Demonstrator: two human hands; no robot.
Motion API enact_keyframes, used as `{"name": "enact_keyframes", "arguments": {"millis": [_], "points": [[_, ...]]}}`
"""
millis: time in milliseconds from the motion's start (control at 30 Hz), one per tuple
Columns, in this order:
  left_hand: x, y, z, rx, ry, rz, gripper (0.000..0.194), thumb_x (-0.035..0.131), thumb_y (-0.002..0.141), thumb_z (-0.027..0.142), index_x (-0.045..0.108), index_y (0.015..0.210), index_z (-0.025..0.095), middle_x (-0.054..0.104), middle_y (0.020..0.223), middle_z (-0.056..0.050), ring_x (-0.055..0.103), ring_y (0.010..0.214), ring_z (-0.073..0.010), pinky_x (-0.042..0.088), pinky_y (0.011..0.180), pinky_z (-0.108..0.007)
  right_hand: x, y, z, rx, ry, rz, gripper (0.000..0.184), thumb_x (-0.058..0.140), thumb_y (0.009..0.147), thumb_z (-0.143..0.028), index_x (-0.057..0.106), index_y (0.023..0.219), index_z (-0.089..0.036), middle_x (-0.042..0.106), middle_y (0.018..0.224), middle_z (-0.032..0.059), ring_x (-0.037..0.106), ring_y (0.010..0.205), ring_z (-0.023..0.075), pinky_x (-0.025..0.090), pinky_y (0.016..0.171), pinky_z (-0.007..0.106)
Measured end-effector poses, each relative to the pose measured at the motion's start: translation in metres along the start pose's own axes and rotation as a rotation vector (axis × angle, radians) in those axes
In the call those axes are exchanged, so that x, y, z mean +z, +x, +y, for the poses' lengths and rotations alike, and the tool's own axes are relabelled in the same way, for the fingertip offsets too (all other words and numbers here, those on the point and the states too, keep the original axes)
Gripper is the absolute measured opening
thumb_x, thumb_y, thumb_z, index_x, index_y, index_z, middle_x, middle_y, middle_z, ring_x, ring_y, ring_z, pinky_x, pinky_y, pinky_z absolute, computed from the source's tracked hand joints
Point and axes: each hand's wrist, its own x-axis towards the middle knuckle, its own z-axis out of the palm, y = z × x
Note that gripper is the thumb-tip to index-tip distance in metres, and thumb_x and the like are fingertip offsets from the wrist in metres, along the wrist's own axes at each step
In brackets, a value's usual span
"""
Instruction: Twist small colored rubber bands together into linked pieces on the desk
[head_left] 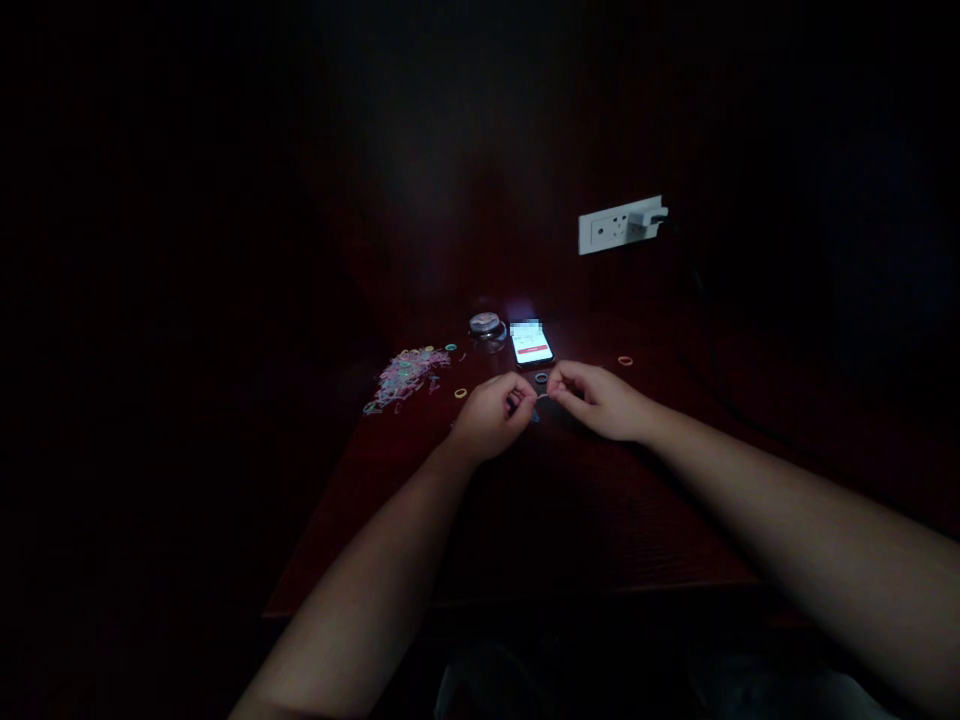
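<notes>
My left hand [495, 415] and my right hand [600, 400] face each other over the dark red table [585, 530]. Both are closed in a pinch. A short pale strand, seemingly a small elastic band [543, 396], spans the gap between their fingertips. Just beyond it lies a pale ring-shaped band [541, 378]. Something small and blue [535, 417] shows beside my left fingers. A yellow band [460, 393] rests left of my left hand, and an orange band [625, 360] lies beyond my right hand. Farther left spreads a pile of small multicoloured bands [409, 375].
A lit phone [532, 350] lies behind my hands, with a small clear jar [487, 335] to its left. One green band [451, 347] sits near the pile. On the wall is a socket panel [611, 230] with a plug [649, 215] in it. The surroundings are very dark.
</notes>
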Motion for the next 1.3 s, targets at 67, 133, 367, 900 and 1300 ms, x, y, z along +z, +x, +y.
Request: {"name": "enact_keyframes", "arguments": {"millis": [67, 133, 367, 900, 1300], "points": [[0.0006, -0.0001, -0.0013, -0.001, -0.009, 0.01, 0.006, 0.056, 0.085, 0.019, 0.061, 0.083, 0.017, 0.064, 0.08, -0.002, 0.058, 0.07, -0.0115, 0.045, 0.063, -0.022, 0.0001, -0.0001, 0.0013, -0.003, 0.026, 0.002, 0.01, 0.052, 0.088, -0.026, 0.055, 0.084, -0.018, 0.05, 0.07, -0.0008, 0.045, 0.061, 0.0126, 0.036, 0.057, 0.026], [0.0013, -0.0002, -0.0029, -0.006, -0.02, 0.027, 0.006, 0.056, 0.085, 0.02, 0.061, 0.084, 0.017, 0.064, 0.08, -0.002, 0.058, 0.07, -0.0117, 0.045, 0.063, -0.023, 0.0003, -0.0003, 0.0021, 0.005, 0.058, 0.004, 0.011, 0.053, 0.088, -0.028, 0.055, 0.086, -0.017, 0.051, 0.071, -0.0006, 0.045, 0.061, 0.0126, 0.037, 0.056, 0.026], [0.0014, -0.0004, -0.0052, -0.017, -0.04, 0.037, 0.007, 0.056, 0.086, 0.021, 0.061, 0.086, 0.017, 0.064, 0.082, -0.003, 0.058, 0.071, -0.0119, 0.046, 0.063, -0.023, 0.0013, -0.0008, 0.0022, 0.033, 0.095, -0.026, 0.015, 0.057, 0.086, -0.032, 0.058, 0.086, -0.017, 0.051, 0.07, -0.0006, 0.045, 0.061, 0.012, 0.037, 0.055, 0.025], [0.0012, -0.0003, -0.0057, 0.017, -0.035, -0.028, 0.008, 0.062, 0.083, 0.022, 0.067, 0.086, 0.017, 0.067, 0.078, -0.002, 0.058, 0.068, -0.0102, 0.045, 0.061, -0.021, 0.0007, -0.0001, 0.0032, 0.019, 0.067, -0.033, 0.016, 0.056, 0.086, -0.031, 0.06, 0.082, -0.016, 0.054, 0.07, 0.0006, 0.047, 0.062, 0.0123, 0.038, 0.057, 0.025], [0.0029, -0.0015, -0.0077, -0.005, -0.061, -0.021, 0.015, 0.066, 0.081, 0.027, 0.069, 0.093, 0.017, 0.069, 0.084, -0.003, 0.06, 0.07, -0.0111, 0.046, 0.062, -0.022, 0.0006, 0.0007, 0.003, 0.029, 0.05, -0.052, 0.019, 0.055, 0.086, -0.032, 0.062, 0.083, -0.015, 0.056, 0.07, 0.0012, 0.049, 0.062, 0.0128, 0.039, 0.058, 0.026]]}}
